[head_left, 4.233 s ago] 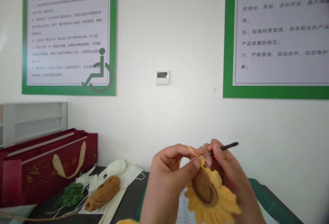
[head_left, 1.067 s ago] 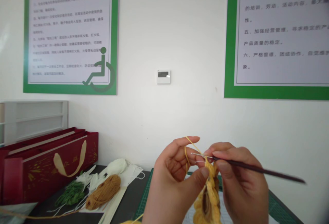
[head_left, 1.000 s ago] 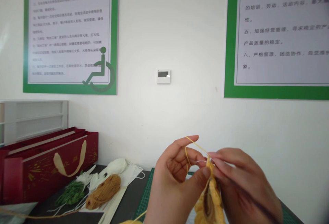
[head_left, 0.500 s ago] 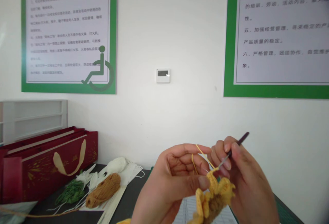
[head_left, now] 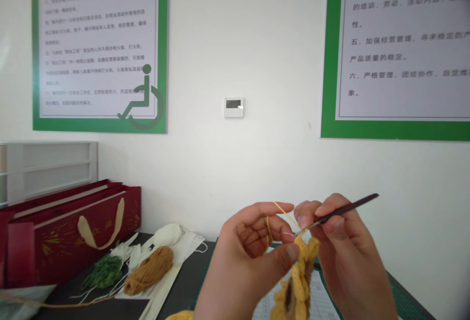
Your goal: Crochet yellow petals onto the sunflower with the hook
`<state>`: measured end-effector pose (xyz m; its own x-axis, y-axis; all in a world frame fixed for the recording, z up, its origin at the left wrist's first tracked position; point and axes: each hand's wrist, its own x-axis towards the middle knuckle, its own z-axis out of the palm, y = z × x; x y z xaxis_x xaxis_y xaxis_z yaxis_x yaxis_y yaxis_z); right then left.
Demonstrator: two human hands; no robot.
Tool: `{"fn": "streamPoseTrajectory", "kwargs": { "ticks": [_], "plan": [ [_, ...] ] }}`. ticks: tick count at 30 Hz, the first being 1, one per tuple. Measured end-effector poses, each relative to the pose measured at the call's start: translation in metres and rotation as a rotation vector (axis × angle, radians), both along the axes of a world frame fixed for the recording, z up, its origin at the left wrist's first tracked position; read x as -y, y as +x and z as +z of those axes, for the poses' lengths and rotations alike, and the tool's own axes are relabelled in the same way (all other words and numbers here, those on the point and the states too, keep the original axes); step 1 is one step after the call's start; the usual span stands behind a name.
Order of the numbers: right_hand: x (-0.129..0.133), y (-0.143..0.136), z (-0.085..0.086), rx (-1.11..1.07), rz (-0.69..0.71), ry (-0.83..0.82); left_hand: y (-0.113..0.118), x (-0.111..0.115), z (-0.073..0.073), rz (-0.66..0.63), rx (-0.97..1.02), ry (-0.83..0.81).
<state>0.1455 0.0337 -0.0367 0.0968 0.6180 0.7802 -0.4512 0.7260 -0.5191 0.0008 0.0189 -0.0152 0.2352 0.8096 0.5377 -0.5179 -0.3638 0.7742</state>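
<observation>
My left hand [head_left: 253,256] pinches the top edge of a yellow and brown crochet piece [head_left: 299,285] between thumb and fingers. Yellow yarn [head_left: 286,213] runs over its raised index finger and loops round another finger. My right hand [head_left: 341,241] is closed on a crochet hook [head_left: 348,207] with a dark handle and thin metal shaft. The hook's tip is at the top stitches of the piece, close to my left thumb. The crochet piece hangs below both hands, its ruffled yellow edge turned sideways.
Left on the dark table lie a brown yarn skein [head_left: 150,270], green yarn [head_left: 103,272] and white yarn [head_left: 167,235]. Red gift bags [head_left: 84,241] stand behind them. Under my hands are a printed sheet [head_left: 319,300] and a green mat [head_left: 407,300]. Framed signs hang on the wall.
The hook has tipped lower, its handle now pointing further right. The crochet piece has turned more edge-on. My left hand still pinches it, and my right hand keeps hold of the hook.
</observation>
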Motion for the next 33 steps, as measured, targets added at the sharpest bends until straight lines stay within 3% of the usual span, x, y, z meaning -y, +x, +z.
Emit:
{"fn": "streamPoseTrajectory", "kwargs": {
  "ticks": [12, 24, 33],
  "plan": [
    [-0.006, 0.022, 0.003, 0.163, 0.018, 0.182, -0.002, 0.007, 0.003, -0.090, 0.007, -0.086],
    [-0.003, 0.015, 0.002, 0.159, -0.092, 0.287, -0.001, 0.007, 0.006, -0.062, 0.003, -0.056],
    [0.001, 0.005, 0.001, 0.085, -0.077, 0.278, 0.000, 0.007, 0.004, -0.074, 0.029, -0.057]
  ]
}}
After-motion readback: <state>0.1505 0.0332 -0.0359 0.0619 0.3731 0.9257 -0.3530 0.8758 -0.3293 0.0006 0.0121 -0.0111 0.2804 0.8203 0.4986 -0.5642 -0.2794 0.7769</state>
